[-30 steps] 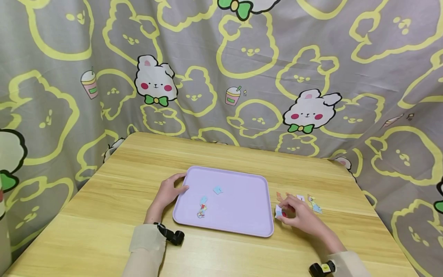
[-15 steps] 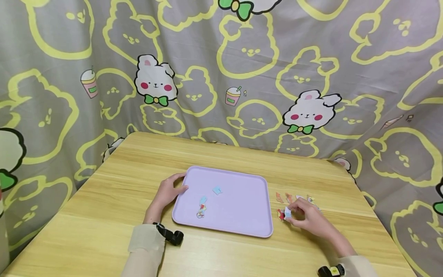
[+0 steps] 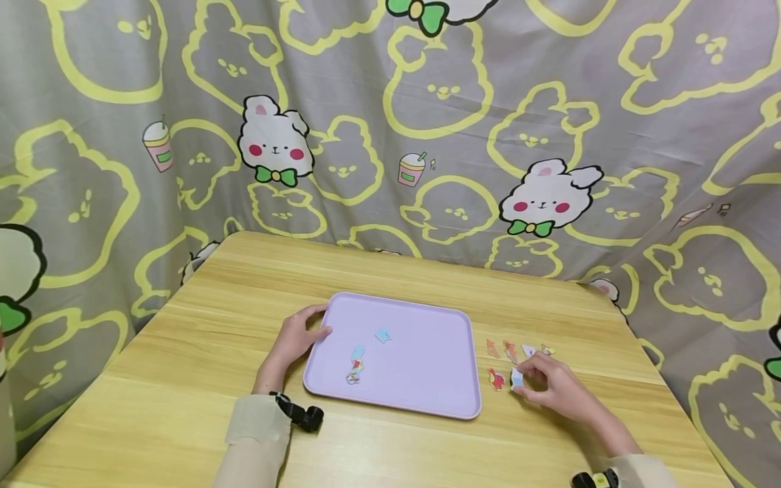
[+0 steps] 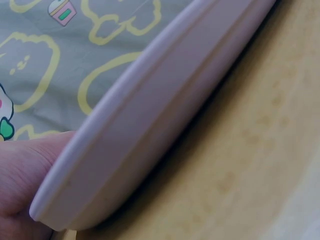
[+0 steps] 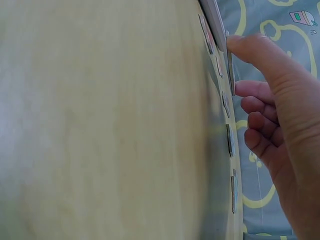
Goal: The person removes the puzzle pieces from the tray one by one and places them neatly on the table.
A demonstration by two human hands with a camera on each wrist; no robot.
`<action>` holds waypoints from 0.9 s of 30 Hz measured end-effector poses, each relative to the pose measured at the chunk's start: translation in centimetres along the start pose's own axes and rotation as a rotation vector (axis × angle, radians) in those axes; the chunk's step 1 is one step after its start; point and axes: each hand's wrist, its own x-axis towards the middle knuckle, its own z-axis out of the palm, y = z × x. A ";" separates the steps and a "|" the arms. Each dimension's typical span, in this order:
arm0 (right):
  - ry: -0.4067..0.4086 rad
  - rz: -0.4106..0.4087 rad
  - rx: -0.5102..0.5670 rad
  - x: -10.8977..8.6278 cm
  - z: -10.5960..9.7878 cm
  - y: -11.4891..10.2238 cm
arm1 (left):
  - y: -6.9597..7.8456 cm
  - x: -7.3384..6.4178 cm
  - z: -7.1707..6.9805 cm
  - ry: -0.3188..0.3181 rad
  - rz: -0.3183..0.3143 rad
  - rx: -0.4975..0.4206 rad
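Observation:
My right hand (image 3: pixel 558 386) pinches a small white and light-blue puzzle piece (image 3: pixel 516 378) between thumb and index finger, right of the tray. Seen edge-on in the right wrist view, that piece (image 5: pixel 230 70) stands upright, raised over the table. On the table beside it lies a red and yellow piece (image 3: pixel 495 379). My left hand (image 3: pixel 297 339) holds the left rim of a lilac tray (image 3: pixel 403 405), thumb over the edge. Inside the tray are a lone light-blue piece (image 3: pixel 383 335) and a short joined strip of pieces (image 3: pixel 356 364). The left wrist view shows the tray's outer wall (image 4: pixel 145 115).
Behind the right hand lie several loose pieces in a row, among them two orange ones (image 3: pixel 510 350), a white one (image 3: pixel 529 350) and a yellowish one (image 3: pixel 548 350). The wooden table (image 3: pixel 183 379) ends at a grey patterned curtain (image 3: pixel 342 88).
My right hand has moved right, away from the tray, with the white and light-blue piece pinched in it. The red and yellow piece has come into full view. The left hand stays at the rim.

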 end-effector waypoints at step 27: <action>-0.100 0.010 -0.044 0.2 -0.5 -0.2 | 0.0 0.2 0.0 -0.004 0.001 -0.001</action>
